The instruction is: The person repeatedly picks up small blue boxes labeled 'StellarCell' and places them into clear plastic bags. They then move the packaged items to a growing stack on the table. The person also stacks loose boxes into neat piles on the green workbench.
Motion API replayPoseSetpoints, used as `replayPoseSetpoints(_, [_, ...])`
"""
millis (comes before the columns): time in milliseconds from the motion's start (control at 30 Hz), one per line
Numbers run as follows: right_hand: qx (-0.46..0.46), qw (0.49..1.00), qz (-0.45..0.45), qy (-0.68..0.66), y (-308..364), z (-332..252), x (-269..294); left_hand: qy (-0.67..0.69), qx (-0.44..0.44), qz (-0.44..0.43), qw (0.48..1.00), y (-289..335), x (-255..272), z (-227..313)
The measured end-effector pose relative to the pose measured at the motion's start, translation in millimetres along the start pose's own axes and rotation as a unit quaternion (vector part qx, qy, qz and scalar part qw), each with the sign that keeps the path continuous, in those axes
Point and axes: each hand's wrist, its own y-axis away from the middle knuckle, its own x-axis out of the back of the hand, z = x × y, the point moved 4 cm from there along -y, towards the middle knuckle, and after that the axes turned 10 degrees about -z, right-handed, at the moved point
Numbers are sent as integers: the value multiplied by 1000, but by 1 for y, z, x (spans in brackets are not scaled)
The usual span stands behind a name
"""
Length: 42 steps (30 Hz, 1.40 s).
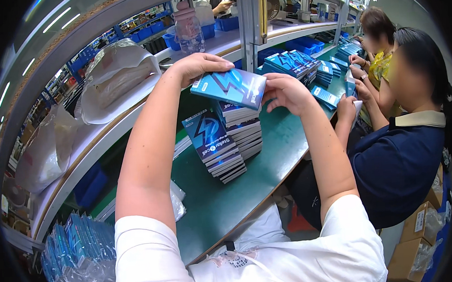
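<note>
Between both hands, above the green bench, is a flat blue battery box (228,90) with a dark lightning design. My left hand (202,68) grips its left end, thumb along the top edge. At the box's right end, my right hand (287,93) pinches the edge with thumb and fingers. Just below stand two leaning stacks of like boxes: the nearer stack (213,144) shows a blue printed top, and the farther stack (243,130) shows mostly pale box edges. The held box partly hides the farther stack.
The green bench (268,162) runs away to the right, with more blue boxes (288,63) farther along. Two co-workers sit there, the nearer in a navy shirt (386,168). A shelf (113,129) borders the left, holding plastic bags (115,80). Bagged boxes (78,251) stand lower left.
</note>
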Motion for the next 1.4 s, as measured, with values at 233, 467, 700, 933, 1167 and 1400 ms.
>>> replayPoseSetpoints(233, [-16, 997, 55, 45, -5, 1, -4, -150, -12, 70, 986, -20, 7, 0])
replayPoseSetpoints(467, [94, 939, 239, 227, 20, -15, -24, -178, -114, 254, 944, -19, 19, -14])
replayPoseSetpoints(700, [75, 918, 202, 334, 15, -16, -28, -10, -20, 365, 931, 12, -11, -57])
replayPoseSetpoints(933, [-45, 994, 93, -42, -40, 29, 4, 271, -27, 272, 923, 18, -62, -28])
replayPoseSetpoints(1167, [-34, 992, 39, -114, -46, 14, -32, 366, -44, 288, 884, 1, -68, -42])
replayPoseSetpoints(1400, [-57, 994, 30, -83, -47, 13, -37, 338, -128, 315, 878, 9, -48, -64])
